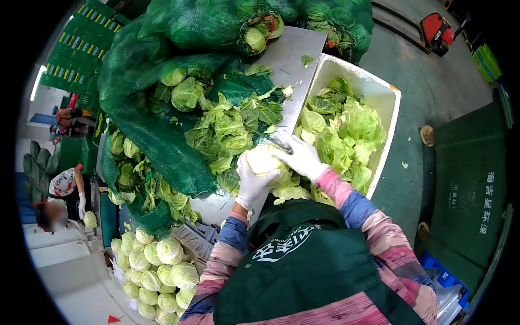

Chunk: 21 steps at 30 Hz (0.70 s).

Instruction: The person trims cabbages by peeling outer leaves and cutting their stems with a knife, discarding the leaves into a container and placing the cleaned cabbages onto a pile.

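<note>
My left hand (253,181), in a white glove, is wrapped round the near left side of a pale cabbage (264,160). At the cabbage's right side my right hand (301,157), also gloved, is closed on the handle of a knife (280,143), whose blade is mostly hidden. Loose green outer leaves (230,130) lie just beyond the cabbage on the metal table (292,49). To the right stands a white foam box (391,111) holding many torn leaves (352,130).
Green net sacks (211,24) of cabbages fill the table's far and left sides. Trimmed cabbages (162,265) are piled at lower left. A co-worker (64,187) is at the far left. A green bin (466,189) stands right, a red pallet jack (437,33) at upper right.
</note>
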### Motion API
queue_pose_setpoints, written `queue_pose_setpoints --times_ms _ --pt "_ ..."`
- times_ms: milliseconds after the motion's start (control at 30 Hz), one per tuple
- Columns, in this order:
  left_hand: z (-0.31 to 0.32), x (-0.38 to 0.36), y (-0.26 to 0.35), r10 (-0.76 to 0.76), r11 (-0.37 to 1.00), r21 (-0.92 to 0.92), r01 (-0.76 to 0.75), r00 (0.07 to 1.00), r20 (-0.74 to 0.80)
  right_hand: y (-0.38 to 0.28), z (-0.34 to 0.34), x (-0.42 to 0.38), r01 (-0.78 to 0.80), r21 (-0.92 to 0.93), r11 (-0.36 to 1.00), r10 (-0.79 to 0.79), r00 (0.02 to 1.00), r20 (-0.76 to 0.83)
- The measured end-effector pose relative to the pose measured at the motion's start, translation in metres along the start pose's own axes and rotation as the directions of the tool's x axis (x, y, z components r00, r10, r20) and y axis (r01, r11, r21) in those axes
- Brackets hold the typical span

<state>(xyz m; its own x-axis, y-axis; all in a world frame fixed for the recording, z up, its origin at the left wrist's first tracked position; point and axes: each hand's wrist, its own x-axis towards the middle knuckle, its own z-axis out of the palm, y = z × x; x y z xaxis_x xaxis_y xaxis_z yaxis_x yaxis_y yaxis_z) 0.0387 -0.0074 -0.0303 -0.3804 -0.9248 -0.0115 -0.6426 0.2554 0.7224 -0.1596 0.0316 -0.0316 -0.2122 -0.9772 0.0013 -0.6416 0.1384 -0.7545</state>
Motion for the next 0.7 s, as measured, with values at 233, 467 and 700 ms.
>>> queue_pose_setpoints --times_ms 233,467,700 --pt "-0.003 0.005 -0.012 0.014 0.992 -0.126 -0.007 0.998 0.057 0.007 0.032 0.036 -0.014 0.213 0.977 0.001 0.998 0.059" --pt "-0.003 0.012 -0.031 0.025 0.977 -0.211 -0.01 0.997 0.069 0.048 0.014 0.041 -0.288 0.032 0.957 0.29 0.943 -0.164" --pt "-0.005 0.01 -0.037 -0.054 0.895 -0.433 0.107 0.99 0.132 -0.004 -0.002 0.012 -0.188 0.462 0.866 0.185 0.981 0.053"
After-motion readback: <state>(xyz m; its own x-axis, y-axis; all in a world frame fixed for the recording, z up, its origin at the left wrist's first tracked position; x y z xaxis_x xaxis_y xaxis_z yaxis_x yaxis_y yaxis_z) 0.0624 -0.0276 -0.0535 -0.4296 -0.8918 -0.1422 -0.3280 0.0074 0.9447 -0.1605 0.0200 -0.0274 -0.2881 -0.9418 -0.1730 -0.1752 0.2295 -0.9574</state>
